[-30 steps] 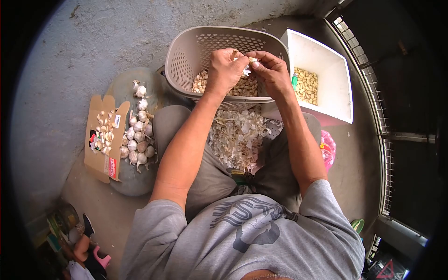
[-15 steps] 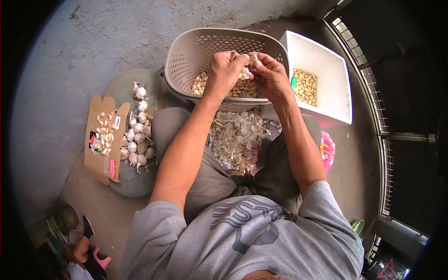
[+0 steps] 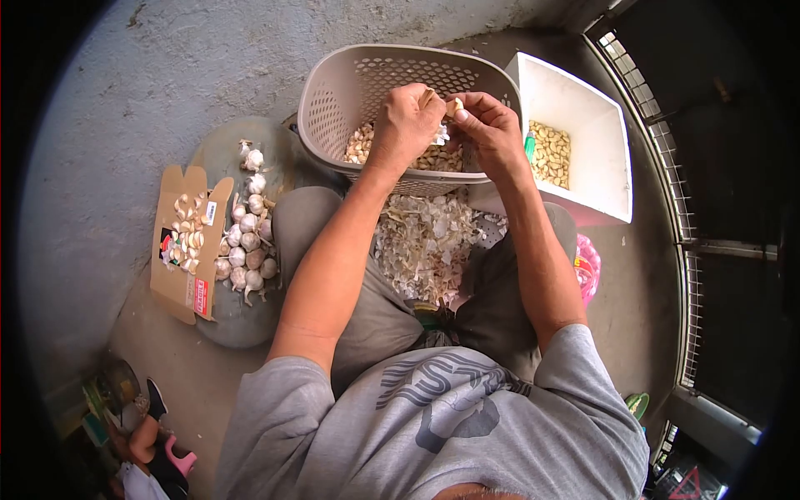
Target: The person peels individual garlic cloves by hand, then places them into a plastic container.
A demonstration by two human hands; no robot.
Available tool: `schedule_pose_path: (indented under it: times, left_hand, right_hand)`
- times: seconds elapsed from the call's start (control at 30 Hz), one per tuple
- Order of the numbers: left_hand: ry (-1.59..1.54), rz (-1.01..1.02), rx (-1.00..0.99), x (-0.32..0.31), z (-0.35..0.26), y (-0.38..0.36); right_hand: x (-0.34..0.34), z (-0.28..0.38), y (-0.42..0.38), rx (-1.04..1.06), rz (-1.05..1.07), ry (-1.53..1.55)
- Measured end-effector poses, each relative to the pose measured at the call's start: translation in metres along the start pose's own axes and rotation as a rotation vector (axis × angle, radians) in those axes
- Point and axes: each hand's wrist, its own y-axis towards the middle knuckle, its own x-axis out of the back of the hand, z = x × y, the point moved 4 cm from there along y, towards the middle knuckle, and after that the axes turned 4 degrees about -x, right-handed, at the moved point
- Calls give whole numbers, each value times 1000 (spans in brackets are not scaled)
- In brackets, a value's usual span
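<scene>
Above the grey-brown plastic basket (image 3: 332, 79), my two hands are close together. My right hand (image 3: 492, 133) pinches a garlic clove (image 3: 454, 107) between thumb and fingers. Closed, with its fingers bent inward, my left hand (image 3: 406, 125) has a small brown piece showing at its top. A white papery bit of garlic (image 3: 442, 134) shows just below its fingertips; I cannot tell what exactly this hand grips. Loose garlic cloves (image 3: 360, 143) lie in the basket beneath, partly hidden by my hands and wrists.
Peeled cloves (image 3: 550, 156) and a green-handled tool (image 3: 529, 146) are in the white foam box (image 3: 596, 125) at right. Garlic skins (image 3: 423, 242) pile between my legs. At left, garlic bulbs (image 3: 250, 242) and a cardboard piece (image 3: 175, 287) with cloves rest on a rounded grey surface. A person's leg (image 3: 143, 437) shows lower left.
My hands have shifted slightly, and the clove in my right fingers shows more plainly. The brown piece at my left hand has tilted over. The whole view has moved a little.
</scene>
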Motion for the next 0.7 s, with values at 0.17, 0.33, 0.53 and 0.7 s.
schedule_pose_path:
  times: [0.17, 0.33, 0.53, 0.7]
  left_hand:
    - [-25, 4, 17, -1, -2, -1]
    - [70, 87, -42, -2, -7, -5]
    - [78, 429, -22, -16, -7, -13]
    - [-158, 189, 2, -15, 7, -3]
  right_hand:
    - [-1, 2, -1, -40, 17, -35]
    - [6, 3, 0, -14, 8, -80]
    - [35, 16, 3, -31, -2, -144]
    - [25, 35, -8, 26, -80, -516]
